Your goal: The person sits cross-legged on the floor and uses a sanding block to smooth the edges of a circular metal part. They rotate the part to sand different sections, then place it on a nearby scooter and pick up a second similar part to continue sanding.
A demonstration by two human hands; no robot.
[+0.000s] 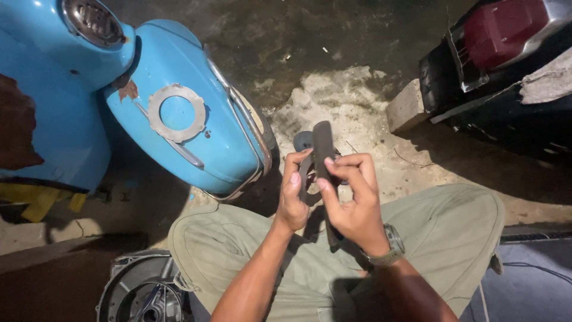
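Our forearms rise from the bottom edge over knees in pale green trousers (238,244), and both hands meet in the middle of the view. Our left hand (293,200) has its fingers curled round a thin grey metal ring (305,174), pinching it at the near side with the thumb on top, so that the ring stands nearly edge-on to us. Our right hand (353,206), with a wristwatch (390,245) on its wrist, grips a long dark flat file (323,149); the fingers fold over its middle and its upper end stands up above both hands, while its lower end pokes down past the heel of the palm. File and ring touch where the two hands come together, held up over the stained concrete floor (333,95) between our knees. To the left stands a sky-blue scooter (65,113) with rust patches, and on its rounded side cover lies a second flat metal ring (176,112), wider and seen face-on, well apart from our hands. Low at the left, just beside our left knee, sits a round grey metal casing (140,292), partly cut off by the frame. At the upper right we see the dark rear of another vehicle with a red tail light (500,33), and a pale block (407,107) rests on the floor against it.
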